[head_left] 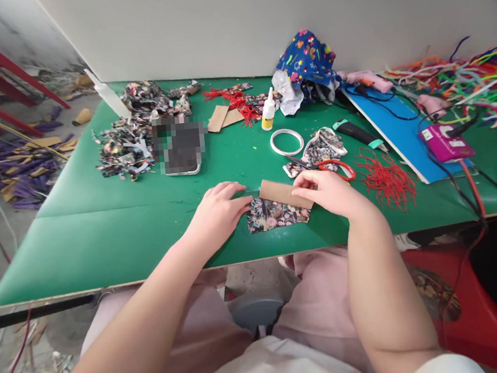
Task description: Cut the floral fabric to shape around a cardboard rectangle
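Near the front edge of the green table lies a piece of dark floral fabric [272, 216]. A brown cardboard strip [281, 193] rests along its upper part, slightly slanted. My right hand [327, 192] pinches the strip's right end between thumb and fingers. My left hand [219, 213] lies at the fabric's left edge, fingers apart and fingertips touching it. Just beyond my right hand are scissors with red-orange handles [346, 167], lying partly over another floral fabric piece [324, 145].
A glue bottle [267, 115], a white ring [273, 145] and a green-black cutter [359, 134] lie farther back. Red cords [389, 181] are bunched at right, near a blue board [386, 125]. A phone [182, 149] and floral fabric scraps [119, 148] lie at left.
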A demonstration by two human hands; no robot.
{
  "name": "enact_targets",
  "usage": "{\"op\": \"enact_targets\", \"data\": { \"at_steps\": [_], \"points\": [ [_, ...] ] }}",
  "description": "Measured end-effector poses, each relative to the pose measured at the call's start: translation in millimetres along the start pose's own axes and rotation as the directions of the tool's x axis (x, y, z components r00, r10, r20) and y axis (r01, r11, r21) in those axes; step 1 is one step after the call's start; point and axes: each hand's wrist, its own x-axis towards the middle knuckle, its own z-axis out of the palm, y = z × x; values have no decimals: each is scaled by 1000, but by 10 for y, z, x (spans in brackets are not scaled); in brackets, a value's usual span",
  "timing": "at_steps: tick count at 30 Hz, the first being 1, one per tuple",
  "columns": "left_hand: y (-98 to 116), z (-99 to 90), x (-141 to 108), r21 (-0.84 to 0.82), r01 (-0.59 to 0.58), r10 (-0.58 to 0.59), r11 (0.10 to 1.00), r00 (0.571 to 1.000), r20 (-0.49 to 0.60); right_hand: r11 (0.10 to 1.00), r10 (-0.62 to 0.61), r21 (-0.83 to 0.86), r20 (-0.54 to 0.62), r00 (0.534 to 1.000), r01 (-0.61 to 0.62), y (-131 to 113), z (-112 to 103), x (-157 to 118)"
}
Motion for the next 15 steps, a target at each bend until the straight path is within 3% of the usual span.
{"op": "enact_targets", "data": {
  "at_steps": [2,4,6,8,12,15],
  "points": [
    [33,-35,-31,19,3,-1,1000,998,-69,1000,-7,-11,8,1000,7,0,12,4],
    [139,-63,-77,-33,-98,95,995,992,-78,999,-2,-39,3,1000,2,17,37,14],
    [297,-64,-134,-151,-286,288,946,958,-10,998,1,-58,-5,1000,-2,39,67,30],
    [458,-37,-197,-258,-381,413,888,907,82,998,3,-65,-3,1000,-4,56,91,44],
    [656,23,-296,-424,-378,490,823,850,193,998,10,-54,2,1000,-10,58,101,56],
    [699,0,-308,-544,-360,537,758,818,207,998,17,-54,12,1000,-16,50,93,55]
  ]
}}
